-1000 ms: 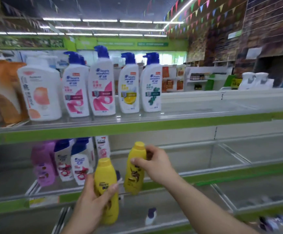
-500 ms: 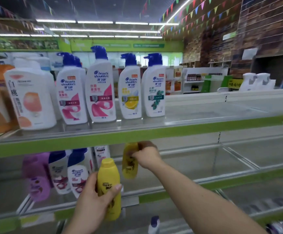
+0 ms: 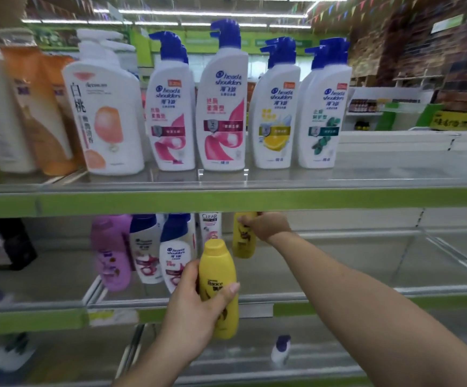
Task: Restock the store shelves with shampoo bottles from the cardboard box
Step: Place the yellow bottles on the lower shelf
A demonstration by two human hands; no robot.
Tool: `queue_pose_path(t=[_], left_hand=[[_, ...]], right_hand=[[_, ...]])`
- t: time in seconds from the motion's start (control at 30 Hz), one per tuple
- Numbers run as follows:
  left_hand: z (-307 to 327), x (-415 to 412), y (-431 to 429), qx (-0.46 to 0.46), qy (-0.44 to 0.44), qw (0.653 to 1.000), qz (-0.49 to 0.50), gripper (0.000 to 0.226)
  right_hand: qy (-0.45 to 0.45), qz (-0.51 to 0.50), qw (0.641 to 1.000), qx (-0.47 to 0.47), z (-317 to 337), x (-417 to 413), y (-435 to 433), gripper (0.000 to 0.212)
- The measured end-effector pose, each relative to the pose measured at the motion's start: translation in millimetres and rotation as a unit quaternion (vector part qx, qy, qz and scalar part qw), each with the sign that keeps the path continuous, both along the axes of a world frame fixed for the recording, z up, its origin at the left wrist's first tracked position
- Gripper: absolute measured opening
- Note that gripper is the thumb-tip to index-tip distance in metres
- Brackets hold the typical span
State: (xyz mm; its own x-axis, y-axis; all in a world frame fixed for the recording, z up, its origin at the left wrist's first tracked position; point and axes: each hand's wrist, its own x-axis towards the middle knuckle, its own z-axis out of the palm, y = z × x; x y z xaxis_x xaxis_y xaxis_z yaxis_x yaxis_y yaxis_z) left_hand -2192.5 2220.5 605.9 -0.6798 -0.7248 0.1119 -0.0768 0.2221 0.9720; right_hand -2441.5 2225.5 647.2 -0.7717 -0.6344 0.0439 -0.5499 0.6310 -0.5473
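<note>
Supermarket shelving surrounds us: at the middle shelf (image 3: 31,319) our right hand (image 3: 268,226) grips the top of one yellow bottle (image 3: 243,244), while our left hand (image 3: 196,311) wraps its fingers (image 3: 230,289) round a second yellow bottle (image 3: 217,263) in front of it, both seemingly light, stiff, slick plastic, best held mid-body.
</note>
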Motion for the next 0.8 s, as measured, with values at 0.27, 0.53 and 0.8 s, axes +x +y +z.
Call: queue_pose_path(t=[0.27, 0.53, 0.8], left_hand=[[-2, 23, -4, -0.001, 0.022, 1.0, 0.0, 0.05], [-4, 28, -14, -0.008, 0.005, 1.0, 0.014, 0.048], [-6, 25, -18, 0.001, 0.004, 1.0, 0.014, 0.05]], right_hand=[[-0.087, 0.09, 0.987, -0.102, -1, -14, -36, 0.047], [-0.036, 0.057, 0.991, -0.118, -10, -27, -58, 0.029], [-0.047, 0.061, 0.99, -0.116, -10, -31, -61, 0.031]])
